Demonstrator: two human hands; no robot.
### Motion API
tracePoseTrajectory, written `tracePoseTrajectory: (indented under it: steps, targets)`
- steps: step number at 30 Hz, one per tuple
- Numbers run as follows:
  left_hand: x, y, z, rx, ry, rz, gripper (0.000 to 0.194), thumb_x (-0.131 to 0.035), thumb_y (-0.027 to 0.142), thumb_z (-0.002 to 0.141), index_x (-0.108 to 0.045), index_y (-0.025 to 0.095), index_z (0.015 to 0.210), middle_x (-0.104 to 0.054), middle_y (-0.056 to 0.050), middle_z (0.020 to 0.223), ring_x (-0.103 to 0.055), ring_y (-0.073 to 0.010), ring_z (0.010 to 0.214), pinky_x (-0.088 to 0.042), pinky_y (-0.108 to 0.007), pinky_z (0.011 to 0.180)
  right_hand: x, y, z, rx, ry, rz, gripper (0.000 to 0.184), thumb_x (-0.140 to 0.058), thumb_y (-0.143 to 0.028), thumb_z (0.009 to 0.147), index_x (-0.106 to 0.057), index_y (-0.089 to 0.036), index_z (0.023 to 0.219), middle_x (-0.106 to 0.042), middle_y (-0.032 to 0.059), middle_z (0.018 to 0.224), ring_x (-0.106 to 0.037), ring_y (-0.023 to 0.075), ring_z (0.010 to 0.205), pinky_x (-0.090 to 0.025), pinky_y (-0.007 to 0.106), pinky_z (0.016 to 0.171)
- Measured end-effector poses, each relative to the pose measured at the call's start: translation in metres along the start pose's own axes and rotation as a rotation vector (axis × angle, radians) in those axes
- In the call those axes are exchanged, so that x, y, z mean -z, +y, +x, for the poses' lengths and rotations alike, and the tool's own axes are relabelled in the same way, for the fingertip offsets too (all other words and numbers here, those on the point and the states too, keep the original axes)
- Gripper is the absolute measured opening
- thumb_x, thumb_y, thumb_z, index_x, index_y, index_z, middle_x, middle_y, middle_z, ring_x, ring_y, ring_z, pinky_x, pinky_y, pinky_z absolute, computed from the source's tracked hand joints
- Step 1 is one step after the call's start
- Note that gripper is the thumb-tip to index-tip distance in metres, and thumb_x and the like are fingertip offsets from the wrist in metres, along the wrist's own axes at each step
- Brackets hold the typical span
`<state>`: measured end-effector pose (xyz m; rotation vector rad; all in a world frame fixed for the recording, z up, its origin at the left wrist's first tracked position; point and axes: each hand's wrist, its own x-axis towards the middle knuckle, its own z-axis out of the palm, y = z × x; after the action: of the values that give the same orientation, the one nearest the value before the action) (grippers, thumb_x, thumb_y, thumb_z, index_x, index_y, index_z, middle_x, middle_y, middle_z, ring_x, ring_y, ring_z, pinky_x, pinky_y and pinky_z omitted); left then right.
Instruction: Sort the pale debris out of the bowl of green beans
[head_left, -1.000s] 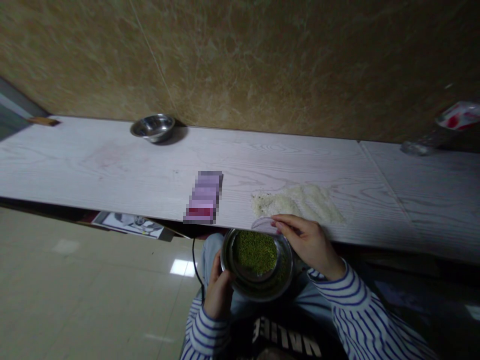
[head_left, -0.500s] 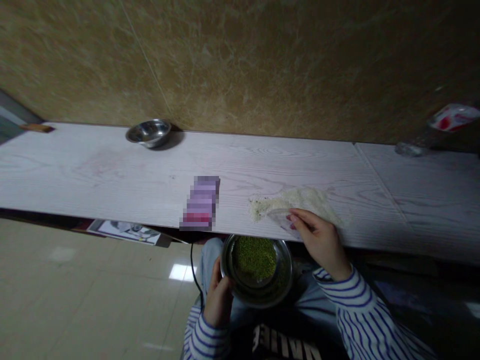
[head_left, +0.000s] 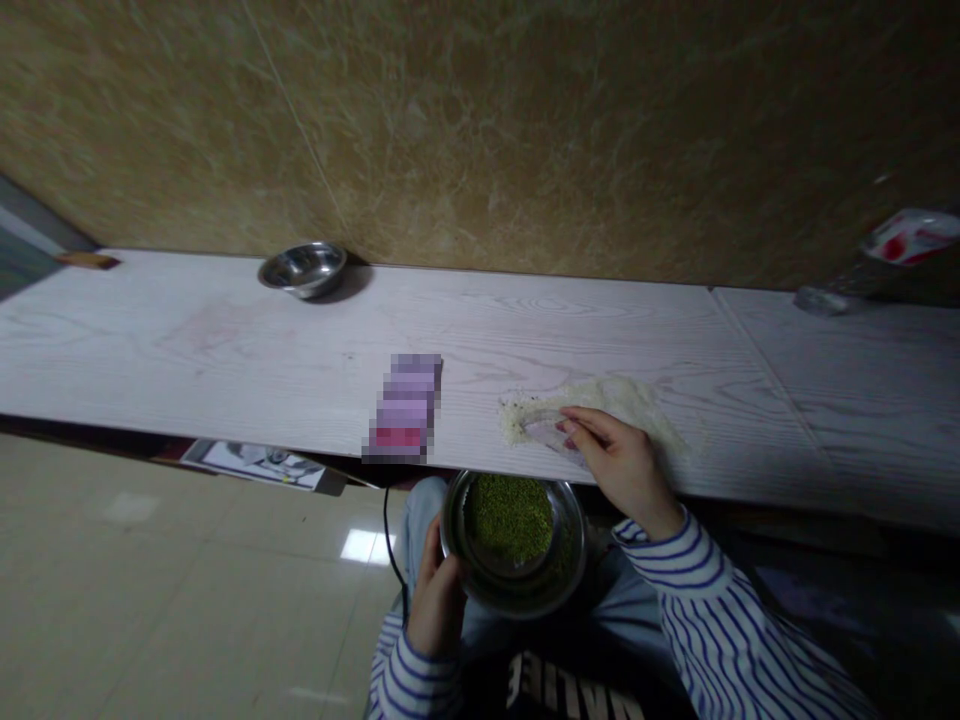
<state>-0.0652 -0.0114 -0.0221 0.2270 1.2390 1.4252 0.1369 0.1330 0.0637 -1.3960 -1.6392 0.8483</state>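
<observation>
My left hand (head_left: 436, 598) is closed on the left rim of a steel bowl (head_left: 571, 570), which sits at my lap just below the table edge. Small green beans (head_left: 511, 515), like mung beans, lie in the bowl. Between the thumb and fingers of my right hand (head_left: 622, 465) is a thin clear plastic piece with a curved edge (head_left: 541, 428); its full shape is hard to make out. That piece is at the near left part of a spread of white rice-like grains (head_left: 619, 395) on the table. A few dark specks show among the grains' left end.
A phone-like blurred purple object (head_left: 405, 405) lies left of the grains on the pale wooden table (head_left: 480, 330). Farther back stands a small steel bowl (head_left: 304, 270) by the wall. At the right, a clear bottle with a red-and-white label (head_left: 907, 238) leans near the wall.
My right hand has carried the clear plastic piece from the table edge above the bowl to the grains, first rightward, then slightly back left. My left hand keeps holding the bowl.
</observation>
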Motion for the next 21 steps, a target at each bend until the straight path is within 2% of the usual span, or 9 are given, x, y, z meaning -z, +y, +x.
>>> tracePoseTrajectory:
  steps: [9,16,21]
  targets:
    - [-0.003,-0.004,0.001,0.005,0.006,-0.047,0.050,-0.075,0.024,0.061,-0.071,0.031,0.111,-0.071,-0.004,0.118,-0.057,-0.0352,0.121,-0.042,-0.050,0.104,0.006,0.001,0.000,-0.020,0.000,0.036,0.031,-0.060,-0.035,0.087,-0.074,-0.016,0.106,-0.078,0.0111,0.095,-0.074,0.0201,0.073,-0.059,0.034,0.068]
    - [-0.002,-0.003,0.002,-0.018,-0.005,-0.026,0.047,-0.071,0.023,0.063,-0.070,0.029,0.110,-0.072,-0.004,0.114,-0.059,-0.0332,0.118,-0.045,-0.048,0.100,0.004,-0.008,-0.003,-0.017,-0.085,0.045,0.029,-0.059,-0.034,0.087,-0.075,-0.018,0.105,-0.079,0.0094,0.093,-0.074,0.0190,0.071,-0.059,0.032,0.066]
    - [-0.001,-0.007,0.003,-0.012,-0.017,-0.026,0.050,-0.070,0.023,0.063,-0.069,0.030,0.113,-0.071,-0.003,0.117,-0.057,-0.0330,0.121,-0.042,-0.049,0.105,0.010,-0.002,-0.003,-0.031,-0.027,0.026,0.031,-0.060,-0.036,0.087,-0.074,-0.017,0.106,-0.078,0.0107,0.095,-0.074,0.0195,0.072,-0.059,0.034,0.069]
